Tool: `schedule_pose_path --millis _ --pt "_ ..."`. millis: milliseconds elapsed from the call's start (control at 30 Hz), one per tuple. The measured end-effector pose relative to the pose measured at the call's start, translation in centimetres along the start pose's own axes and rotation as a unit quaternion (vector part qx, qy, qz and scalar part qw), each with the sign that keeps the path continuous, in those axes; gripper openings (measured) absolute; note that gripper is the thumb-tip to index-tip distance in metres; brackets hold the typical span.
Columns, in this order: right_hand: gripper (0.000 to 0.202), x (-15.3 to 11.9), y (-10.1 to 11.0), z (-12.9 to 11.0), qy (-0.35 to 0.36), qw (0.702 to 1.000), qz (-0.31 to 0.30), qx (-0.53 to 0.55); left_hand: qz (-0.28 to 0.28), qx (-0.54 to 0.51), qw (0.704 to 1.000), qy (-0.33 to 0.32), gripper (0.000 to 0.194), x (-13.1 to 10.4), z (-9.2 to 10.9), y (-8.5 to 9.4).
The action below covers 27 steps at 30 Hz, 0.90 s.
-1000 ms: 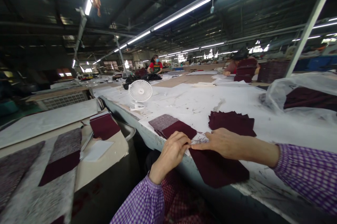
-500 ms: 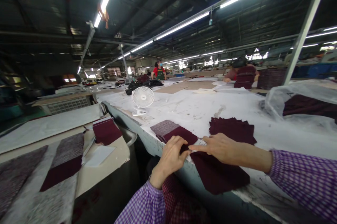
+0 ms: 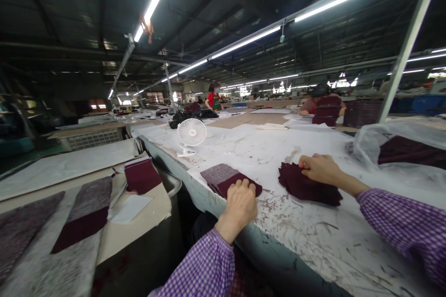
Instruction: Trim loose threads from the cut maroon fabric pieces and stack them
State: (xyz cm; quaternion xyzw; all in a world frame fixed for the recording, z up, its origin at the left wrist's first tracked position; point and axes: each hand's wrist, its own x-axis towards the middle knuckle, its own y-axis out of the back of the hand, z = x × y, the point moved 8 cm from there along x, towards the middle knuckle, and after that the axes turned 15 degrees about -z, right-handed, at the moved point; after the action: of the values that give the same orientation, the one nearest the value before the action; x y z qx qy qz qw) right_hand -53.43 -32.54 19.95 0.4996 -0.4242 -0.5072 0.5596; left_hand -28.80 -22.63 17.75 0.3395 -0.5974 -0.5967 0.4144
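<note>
My left hand [image 3: 240,206] rests at the near edge of a stack of cut fabric, its fingers curled down on the maroon part [image 3: 232,184]. The stack's far left part is speckled grey-mauve knit [image 3: 216,174]. My right hand [image 3: 320,169] is over a pile of maroon fabric pieces [image 3: 306,189] with a jagged, fanned left edge. Its thumb and fingers are pinched on the top of the pile, and the fingertips are partly hidden. Both hands are at the white-covered table [image 3: 296,241], near its front edge.
A small white fan [image 3: 191,132] stands farther back. Clear plastic with maroon fabric inside [image 3: 411,148] lies at the right. On the left surface are maroon pieces [image 3: 142,175], a white card [image 3: 132,208] and grey knit strips [image 3: 90,197]. Two people work farther off.
The maroon piece that hung over the table edge between my hands is gone from there. My right hand has moved right to the jagged pile; my left has shifted slightly right, fingers curled on the stack.
</note>
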Motion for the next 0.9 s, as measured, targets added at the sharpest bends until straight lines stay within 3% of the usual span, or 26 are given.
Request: schedule_pose_path --millis 133,200,267,333,400,467,533,667,733,800,900 --pt "0.032 0.1 -2.0 0.0 -0.024 0.999 0.045 -0.019 0.028 -0.071 0.997 0.009 0.022 0.2 -1.5 0.3" --pt "0.038 -0.4 -1.6 -0.5 -0.019 0.994 0.098 -0.044 0.045 -0.172 0.983 0.044 0.021 0.2 -3.6 0.1" --pt "0.03 -1.0 -0.9 -1.3 0.018 0.988 0.135 -0.074 0.059 -0.286 0.953 0.08 0.019 0.2 -5.9 -0.4" --pt "0.014 -0.9 -0.6 -1.9 0.059 0.989 0.111 -0.08 0.072 -0.371 0.921 0.096 0.018 0.3 -7.5 -1.1" --pt "0.018 -0.4 -0.2 -2.1 0.071 0.992 0.072 -0.07 0.079 -0.409 0.904 0.1 0.016 0.3 -8.4 -1.6" --pt "0.025 -0.2 1.1 -2.8 0.073 0.993 0.08 -0.046 0.081 -0.41 0.903 0.095 0.015 0.3 -8.6 -1.7" --pt "0.029 -0.6 2.5 -5.2 0.105 0.988 0.108 -0.022 0.087 -0.401 0.907 0.091 0.016 0.2 -8.4 -1.6" --pt "0.03 -3.0 3.5 -14.3 0.298 0.95 0.089 0.022 0.099 -0.385 0.913 0.089 0.015 0.0 -8.0 -1.3" --pt "0.024 -4.0 3.6 -17.7 0.335 0.938 0.082 0.014 0.097 -0.385 0.913 0.088 0.015 0.0 -7.9 -1.3" --pt "0.019 -4.2 3.8 -19.1 0.332 0.94 0.075 0.0 0.097 -0.385 0.914 0.088 0.015 -0.1 -7.9 -1.3" --pt "0.023 -3.2 4.7 -17.3 0.296 0.952 0.075 0.004 0.104 -0.384 0.914 0.082 0.016 -0.2 -7.8 -1.3"
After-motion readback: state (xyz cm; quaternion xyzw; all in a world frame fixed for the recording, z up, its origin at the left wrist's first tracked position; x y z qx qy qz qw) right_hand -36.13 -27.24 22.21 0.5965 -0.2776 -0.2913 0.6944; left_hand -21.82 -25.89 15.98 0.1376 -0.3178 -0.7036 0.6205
